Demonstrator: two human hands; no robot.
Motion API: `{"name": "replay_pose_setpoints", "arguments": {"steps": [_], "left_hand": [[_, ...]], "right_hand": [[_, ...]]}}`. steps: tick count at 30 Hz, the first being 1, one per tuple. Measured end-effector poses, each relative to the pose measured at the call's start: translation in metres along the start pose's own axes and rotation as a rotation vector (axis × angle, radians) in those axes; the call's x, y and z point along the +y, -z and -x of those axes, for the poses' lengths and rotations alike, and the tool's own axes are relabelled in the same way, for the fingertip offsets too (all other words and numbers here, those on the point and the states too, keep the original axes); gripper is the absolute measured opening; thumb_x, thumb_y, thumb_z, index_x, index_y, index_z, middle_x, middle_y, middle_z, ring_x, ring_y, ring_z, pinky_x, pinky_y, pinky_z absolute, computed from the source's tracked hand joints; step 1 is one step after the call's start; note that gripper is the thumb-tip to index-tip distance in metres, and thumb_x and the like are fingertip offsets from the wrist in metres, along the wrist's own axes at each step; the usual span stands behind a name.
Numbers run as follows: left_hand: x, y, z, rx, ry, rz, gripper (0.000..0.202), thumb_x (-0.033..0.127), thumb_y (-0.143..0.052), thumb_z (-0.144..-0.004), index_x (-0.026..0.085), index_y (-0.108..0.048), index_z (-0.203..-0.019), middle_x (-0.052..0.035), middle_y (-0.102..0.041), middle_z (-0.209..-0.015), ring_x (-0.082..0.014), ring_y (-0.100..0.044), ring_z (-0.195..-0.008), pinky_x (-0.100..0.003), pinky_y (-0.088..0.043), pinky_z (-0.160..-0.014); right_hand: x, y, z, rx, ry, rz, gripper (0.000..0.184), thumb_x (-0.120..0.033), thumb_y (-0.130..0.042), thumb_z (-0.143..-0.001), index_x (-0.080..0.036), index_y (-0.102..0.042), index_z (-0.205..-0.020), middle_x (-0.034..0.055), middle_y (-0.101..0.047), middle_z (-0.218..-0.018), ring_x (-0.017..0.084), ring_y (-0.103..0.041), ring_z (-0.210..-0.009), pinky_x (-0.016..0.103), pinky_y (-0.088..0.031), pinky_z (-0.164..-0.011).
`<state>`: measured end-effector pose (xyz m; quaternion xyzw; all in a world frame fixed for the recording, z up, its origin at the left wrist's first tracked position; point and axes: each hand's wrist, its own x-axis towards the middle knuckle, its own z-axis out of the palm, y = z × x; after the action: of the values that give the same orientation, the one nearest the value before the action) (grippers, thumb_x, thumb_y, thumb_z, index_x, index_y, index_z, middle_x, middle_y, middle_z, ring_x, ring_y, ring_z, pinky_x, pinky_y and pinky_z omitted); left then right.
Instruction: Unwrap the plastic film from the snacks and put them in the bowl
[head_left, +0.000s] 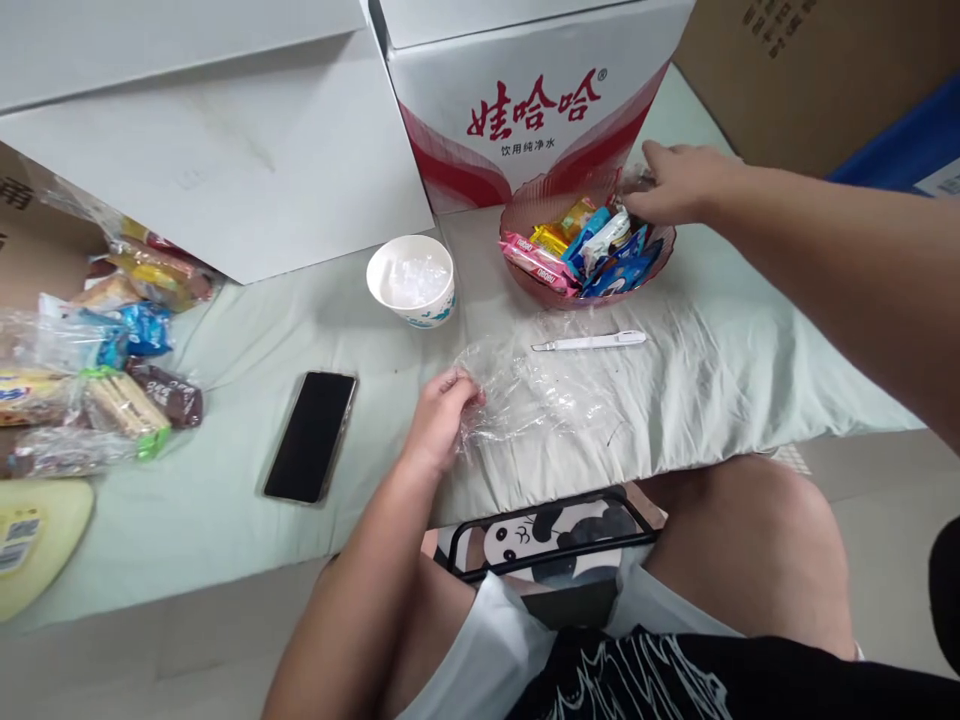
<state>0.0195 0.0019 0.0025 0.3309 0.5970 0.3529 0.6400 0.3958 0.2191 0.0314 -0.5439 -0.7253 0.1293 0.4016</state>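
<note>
My left hand (pixel 439 412) is closed in a pinch on the edge of a clear plastic bag (pixel 517 395), which lies crumpled on the pale green cloth. My right hand (pixel 679 185) hangs at the right rim of a pink see-through bowl (pixel 540 288). Its fingers are closed around something small and partly shiny that I cannot make out. Wrapped snacks fill the bowl, among them a pink packet (pixel 536 262), yellow ones and a blue packet (pixel 626 268). Between the bag and the bowl lies a slim white craft knife (pixel 600 341).
A paper cup (pixel 427 310) with clear plastic bits inside stands left of the bowl. A black phone (pixel 311 435) lies nearer the front edge. More wrapped snacks (pixel 124 400) are piled at far left. White boxes (pixel 225 180) and a red-and-white carton (pixel 525 110) line the back.
</note>
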Motion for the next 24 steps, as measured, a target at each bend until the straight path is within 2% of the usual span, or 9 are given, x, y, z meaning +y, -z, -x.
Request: {"name": "replay_pose_setpoints", "arguments": {"steps": [2,4,6,8,11,15,21,22,24], "left_hand": [[0.001,0.0,-0.001,-0.018,0.014,0.003,0.02,0.032,-0.066,-0.058,0.02,-0.049,-0.06,0.0029,-0.055,-0.06,-0.0086,-0.045,-0.053,-0.02,-0.026,-0.044],[0.001,0.001,-0.001,-0.042,0.016,0.015,0.02,0.032,-0.066,-0.058,0.02,-0.05,-0.059,0.0025,-0.056,-0.061,-0.0082,-0.044,-0.052,-0.021,-0.024,-0.043],[0.001,0.002,0.0,-0.058,0.013,0.028,0.02,0.031,-0.066,-0.059,0.02,-0.05,-0.058,0.0021,-0.056,-0.061,-0.0079,-0.043,-0.051,-0.021,-0.022,-0.043],[0.0,0.004,0.002,-0.056,0.0,0.023,0.018,0.031,-0.066,-0.06,0.02,-0.051,-0.059,0.002,-0.056,-0.061,-0.0083,-0.045,-0.051,-0.022,-0.024,-0.043],[-0.001,0.01,0.001,-0.058,-0.061,-0.02,0.019,0.032,-0.067,-0.063,0.019,-0.053,-0.061,0.0021,-0.057,-0.061,-0.0075,-0.044,-0.05,-0.021,-0.024,-0.044],[0.005,0.023,-0.014,-0.004,-0.16,-0.091,0.02,0.032,-0.068,-0.067,0.021,-0.053,-0.073,0.0012,-0.064,-0.067,-0.0079,-0.049,-0.052,-0.021,-0.037,-0.051],[0.016,0.048,-0.015,0.574,-0.655,-0.275,0.018,0.028,-0.058,-0.082,0.024,-0.052,-0.098,-0.0039,-0.067,-0.103,-0.0163,-0.067,-0.098,-0.03,-0.053,-0.09],[0.014,0.051,-0.006,0.541,-0.757,-0.382,0.016,0.031,-0.059,-0.084,0.024,-0.054,-0.098,-0.0055,-0.067,-0.104,-0.0189,-0.067,-0.105,-0.034,-0.052,-0.097],[0.007,0.054,0.014,0.113,-0.817,-0.654,0.019,0.035,-0.067,-0.081,0.023,-0.06,-0.094,-0.0085,-0.069,-0.107,-0.0252,-0.066,-0.114,-0.04,-0.051,-0.105]], "right_hand": [[-0.05,0.009,0.024,0.056,-0.245,0.357,0.034,-0.036,-0.08,-0.078,-0.012,-0.07,-0.1,0.0166,-0.068,-0.133,0.038,-0.054,-0.14,0.055,-0.039,-0.115],[-0.107,0.015,0.063,0.061,-0.056,0.382,0.036,-0.027,-0.06,-0.092,-0.013,-0.066,-0.125,0.0169,-0.065,-0.135,0.029,-0.058,-0.134,0.048,-0.042,-0.114],[-0.155,0.009,0.115,-0.155,0.249,0.106,0.034,-0.032,-0.055,-0.096,-0.018,-0.065,-0.126,0.0114,-0.073,-0.116,0.022,-0.068,-0.112,0.039,-0.053,-0.102],[-0.184,-0.009,0.17,-0.489,0.32,-0.099,0.057,-0.043,-0.061,-0.093,-0.02,-0.053,-0.144,0.0135,-0.069,-0.133,0.026,-0.069,-0.118,0.042,-0.057,-0.101],[-0.191,-0.048,0.234,-0.654,0.261,0.03,0.077,-0.04,-0.071,-0.084,-0.017,-0.046,-0.153,0.0184,-0.067,-0.138,0.034,-0.066,-0.125,0.054,-0.056,-0.103],[-0.175,-0.079,0.264,-0.613,0.26,0.095,0.037,-0.021,-0.061,-0.087,-0.015,-0.069,-0.122,0.016,-0.075,-0.115,0.035,-0.066,-0.127,0.06,-0.052,-0.109],[-0.172,-0.074,0.258,-0.594,0.248,0.045,0.025,-0.012,-0.053,-0.087,-0.019,-0.074,-0.099,0.0122,-0.078,-0.108,0.035,-0.066,-0.13,0.061,-0.052,-0.108],[-0.172,-0.074,0.257,-0.599,0.241,0.043,0.025,-0.011,-0.052,-0.087,-0.019,-0.073,-0.098,0.0122,-0.078,-0.109,0.035,-0.065,-0.131,0.061,-0.052,-0.108],[-0.171,-0.073,0.255,-0.595,0.234,0.034,0.024,-0.011,-0.051,-0.087,-0.019,-0.072,-0.096,0.0125,-0.078,-0.111,0.035,-0.066,-0.13,0.062,-0.052,-0.108]]}}
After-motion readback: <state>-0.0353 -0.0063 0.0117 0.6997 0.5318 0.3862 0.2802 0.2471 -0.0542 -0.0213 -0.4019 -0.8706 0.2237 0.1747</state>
